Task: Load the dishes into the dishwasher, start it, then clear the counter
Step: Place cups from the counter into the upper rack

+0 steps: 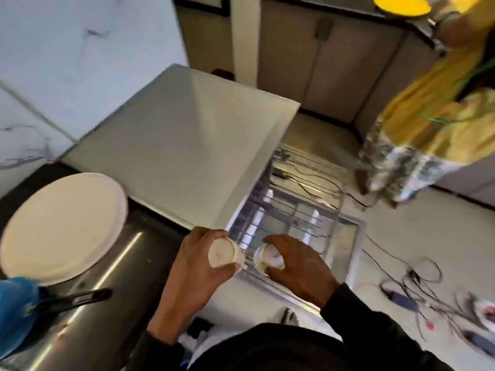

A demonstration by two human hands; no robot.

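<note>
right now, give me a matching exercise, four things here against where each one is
Things:
1 white plate
2 yellow plate
3 left cup
4 wire rack

Places:
A held in the left hand
B on the far counter, top right
C pulled out of the dishwasher
D on the near counter, at left

Pairs: 1-D, 2-B, 3-A, 4-C

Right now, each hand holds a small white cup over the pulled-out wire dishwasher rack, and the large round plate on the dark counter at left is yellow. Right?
No. The head view shows the large round plate on the dark counter at left is white, not yellow. The rest stands.
</note>
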